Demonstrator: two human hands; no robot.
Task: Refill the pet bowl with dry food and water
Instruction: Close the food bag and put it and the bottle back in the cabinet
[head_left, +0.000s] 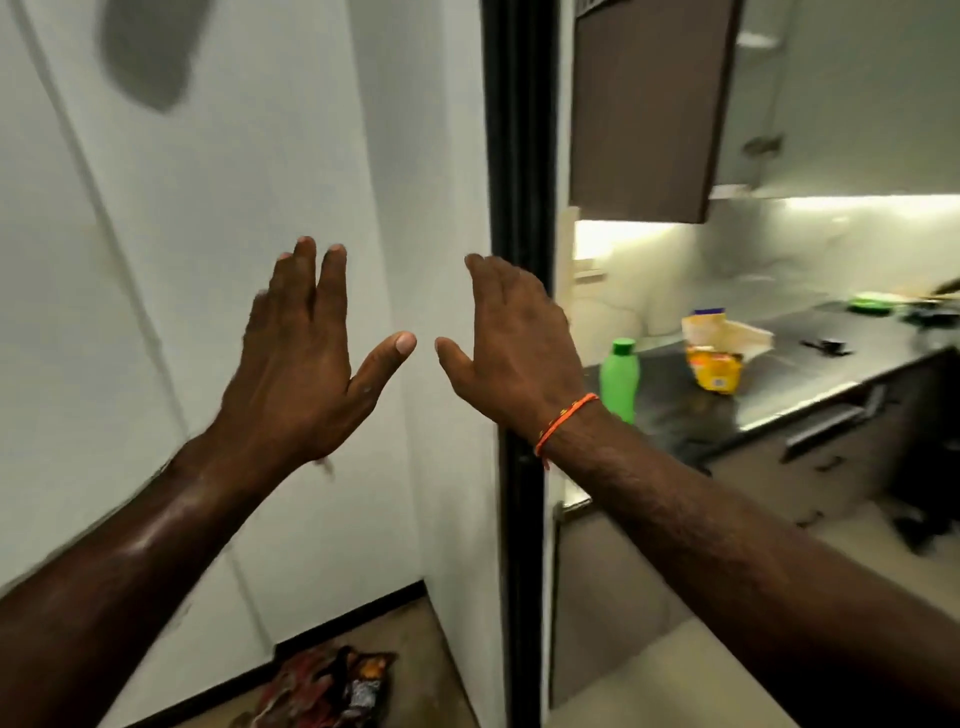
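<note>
My left hand (306, 353) and my right hand (514, 338) are both raised in front of me, backs toward the camera, fingers straight, holding nothing. An orange thread band circles my right wrist. On the dark kitchen counter (810, 384) to the right stands a green bottle (618, 376) with its cap on. Behind it sits an open yellow food bag (719, 348). No pet bowl is in view.
A white wall (234, 182) fills the left, with a black door frame (517, 130) beside it. A dark crumpled packet (332, 686) lies on the floor below. A brown wall cabinet (649, 109) hangs over the counter; green items (872, 301) sit at its far end.
</note>
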